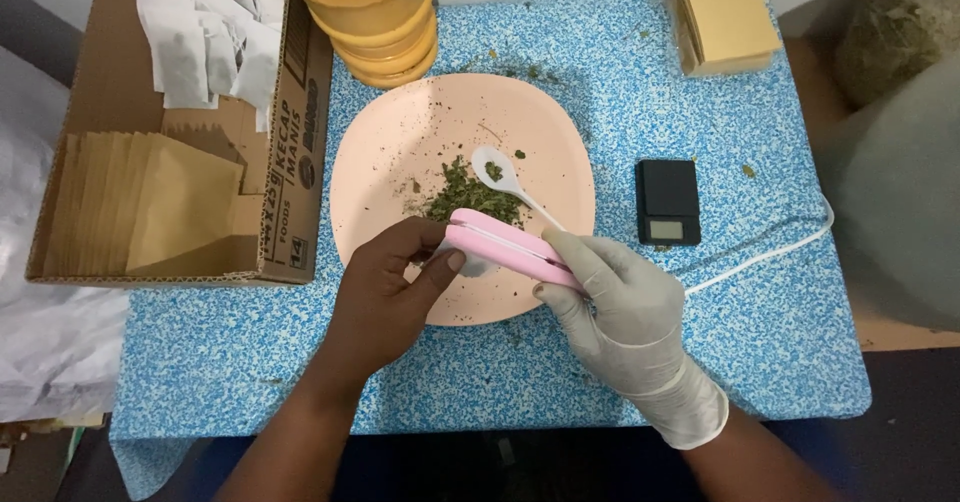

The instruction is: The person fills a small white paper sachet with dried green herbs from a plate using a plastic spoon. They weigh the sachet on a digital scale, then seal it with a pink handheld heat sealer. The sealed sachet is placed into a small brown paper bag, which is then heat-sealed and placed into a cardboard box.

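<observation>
A pink plate point(400, 142) lies on the blue speckled table with a small heap of dried green herb point(462, 198) and a white plastic spoon point(505, 178) resting in it. Over the plate's near edge, my gloved right hand point(625, 307) grips a pink handheld sealer point(510, 247) and presses it shut. My bare left hand point(385, 287) holds a small white sachet point(470, 265) whose edge sits in the sealer's jaws; most of the sachet is hidden by my fingers and the sealer.
A cardboard box point(290, 132) at left holds white sachets point(205, 37) and brown envelopes point(150, 202). Stacked orange tubs point(385, 27) stand behind the plate. A small black scale point(668, 200), a white cord point(770, 252), a brown envelope stack point(722, 12) and a bag of dried herb point(890, 27) lie to the right.
</observation>
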